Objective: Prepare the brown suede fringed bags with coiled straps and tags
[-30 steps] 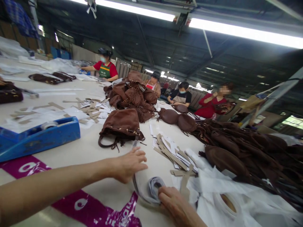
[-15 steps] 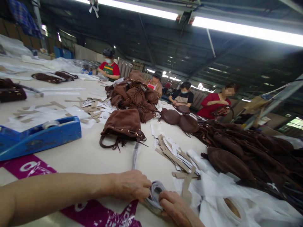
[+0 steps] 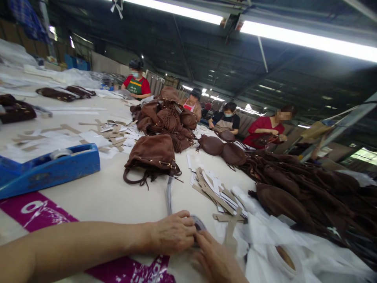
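A coiled grey strap [image 3: 198, 222], seemingly wrapped in clear film, lies between my two hands near the table's front edge. My left hand [image 3: 176, 232] is closed on the coil's left side, its fingers curled and covering much of it. From the right, my right hand [image 3: 219, 257] grips the coil with thumb and fingers; its lower fingers are smeared by motion. A straight length of wrapped strap [image 3: 169, 195] runs from behind my left hand up to a brown drawstring bag [image 3: 151, 155], which lies on its side with its handle toward me.
A blue tape dispenser [image 3: 50, 169] stands at left, near a purple printed plastic sheet [image 3: 44, 212]. Card strips [image 3: 216, 192], white film and a white roll [image 3: 284, 261] lie at right. Brown bags [image 3: 165, 118] are heaped behind, more at right [image 3: 303, 196]. Several co-workers sit beyond.
My left hand has shifted slightly right over the coil, covering more of it. My right hand has moved closer, so the two hands now meet at the coil.
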Demonstrator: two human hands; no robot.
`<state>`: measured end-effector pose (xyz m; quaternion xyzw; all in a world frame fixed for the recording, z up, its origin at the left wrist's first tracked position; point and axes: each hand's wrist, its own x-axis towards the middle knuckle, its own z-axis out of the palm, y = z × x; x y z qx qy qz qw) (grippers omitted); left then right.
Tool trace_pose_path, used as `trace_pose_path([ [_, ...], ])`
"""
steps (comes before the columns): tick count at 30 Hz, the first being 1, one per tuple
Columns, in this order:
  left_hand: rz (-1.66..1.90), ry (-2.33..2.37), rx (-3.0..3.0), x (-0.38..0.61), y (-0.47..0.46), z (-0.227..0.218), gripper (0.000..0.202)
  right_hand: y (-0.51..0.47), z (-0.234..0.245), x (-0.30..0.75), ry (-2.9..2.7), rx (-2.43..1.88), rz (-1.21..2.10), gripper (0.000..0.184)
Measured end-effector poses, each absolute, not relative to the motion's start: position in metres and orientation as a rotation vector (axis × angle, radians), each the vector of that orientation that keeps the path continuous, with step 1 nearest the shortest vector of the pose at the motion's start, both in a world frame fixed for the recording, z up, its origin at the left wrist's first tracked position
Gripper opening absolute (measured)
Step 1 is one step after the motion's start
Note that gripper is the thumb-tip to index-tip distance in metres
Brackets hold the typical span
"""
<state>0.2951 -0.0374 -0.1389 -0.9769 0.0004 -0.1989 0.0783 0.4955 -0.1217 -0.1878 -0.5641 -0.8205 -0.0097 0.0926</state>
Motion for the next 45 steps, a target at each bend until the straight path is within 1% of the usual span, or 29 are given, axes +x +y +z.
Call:
trace_pose_path([
  [2,-0.589,-0.028,-2.944,0.292,-0.034,-0.137,0.011,-0.122,-0.187,0.484,-2.375,-1.777,-0.113,0.024],
  [4,-0.578,0.055,-2.987,0.284,-0.024,-0.131,0.013,-0.12,-0.182,0.48,-2.423,-1.735,-0.154,0.021],
  [8,-0.596,0.174,-3.083,0.272,0.0,-0.124,0.019,-0.113,-0.166,0.495,-2.549,-1.474,-0.044,0.022],
  [12,-0.643,0.085,-3.198,0.275,-0.001,-0.132,0.014,-0.107,-0.152,0.505,-2.597,-1.414,0.104,0.022],
  [15,-0.683,-0.006,-3.211,0.281,-0.014,-0.141,0.012,-0.107,-0.154,0.493,-2.585,-1.529,0.121,0.025],
  [17,-0.687,-0.053,-3.18,0.283,-0.021,-0.146,0.011,-0.107,-0.16,0.482,-2.525,-1.734,0.03,0.028],
  [19,-0.69,-0.095,-3.126,0.282,-0.025,-0.147,0.009,-0.105,-0.166,0.475,-2.471,-1.829,-0.098,0.026],
  [21,-0.696,-0.048,-3.067,0.28,-0.024,-0.145,0.008,-0.101,-0.167,0.477,-2.525,-1.684,-0.133,0.025],
  [23,-0.688,0.027,-3.019,0.278,-0.02,-0.142,0.015,-0.096,-0.163,0.485,-2.611,-1.467,-0.092,0.024],
  [25,-0.682,0.031,-2.975,0.279,-0.017,-0.142,0.018,-0.091,-0.158,0.493,-2.632,-1.402,-0.087,0.024],
  [28,-0.702,-0.101,-2.941,0.289,-0.018,-0.152,0.011,-0.087,-0.16,0.495,-2.594,-1.466,-0.117,0.034],
  [31,-0.758,-0.211,-2.955,0.296,-0.023,-0.162,0.011,-0.087,-0.172,0.488,-2.514,-1.518,-0.029,0.04],
  [34,-0.809,-0.212,-2.97,0.294,-0.023,-0.163,0.017,-0.086,-0.182,0.484,-2.468,-1.44,0.103,0.031],
  [38,-0.827,-0.2,-2.965,0.284,-0.014,-0.156,0.024,-0.08,-0.177,0.492,-2.476,-1.288,0.117,0.022],
  [42,-0.756,-0.073,-2.987,0.276,-0.01,-0.151,0.02,-0.078,-0.165,0.5,-2.525,-1.132,0.142,0.019],
  [45,-0.662,-0.062,-3.022,0.269,-0.008,-0.144,0.017,-0.079,-0.157,0.503,-2.492,-1.062,0.127,0.016],
])
